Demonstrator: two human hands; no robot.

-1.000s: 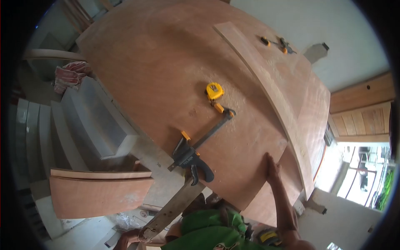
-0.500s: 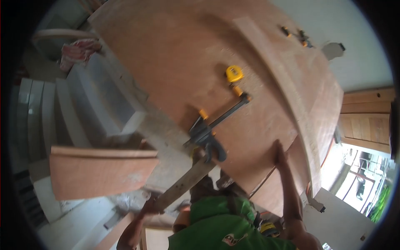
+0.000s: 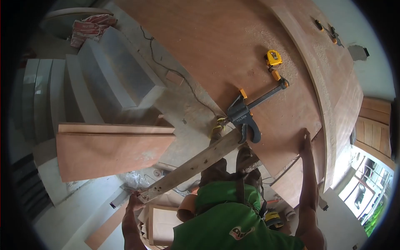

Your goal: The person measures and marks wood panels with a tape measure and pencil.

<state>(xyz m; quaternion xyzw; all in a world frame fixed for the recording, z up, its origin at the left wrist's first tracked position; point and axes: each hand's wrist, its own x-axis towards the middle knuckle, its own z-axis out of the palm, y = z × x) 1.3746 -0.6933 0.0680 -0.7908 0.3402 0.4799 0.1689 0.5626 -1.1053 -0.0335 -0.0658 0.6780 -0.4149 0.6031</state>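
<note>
My left hand (image 3: 135, 201) is closed around the lower end of a long wooden board (image 3: 191, 166), whose upper end reaches the plywood edge beneath a black clamp (image 3: 243, 118). The clamp lies at the near edge of the large plywood sheet (image 3: 200, 50), its bar pointing up and right. Beside the bar's far end sits a yellow tape measure (image 3: 273, 58). My right hand (image 3: 306, 135) rests on the plywood near a curved wooden strip (image 3: 310, 75); its fingers are too small to make out clearly.
White steps (image 3: 121, 66) rise at the left, with a plywood-faced panel (image 3: 112, 154) in front. A cable (image 3: 175, 71) crosses the floor. A smaller clamp (image 3: 335, 36) lies at the far right of the sheet. A wooden box frame (image 3: 162, 225) stands below.
The view has shifted, so the sheet, clamp and tape measure appear further right. My left hand and the board's lower end have moved left, and more of the board shows.
</note>
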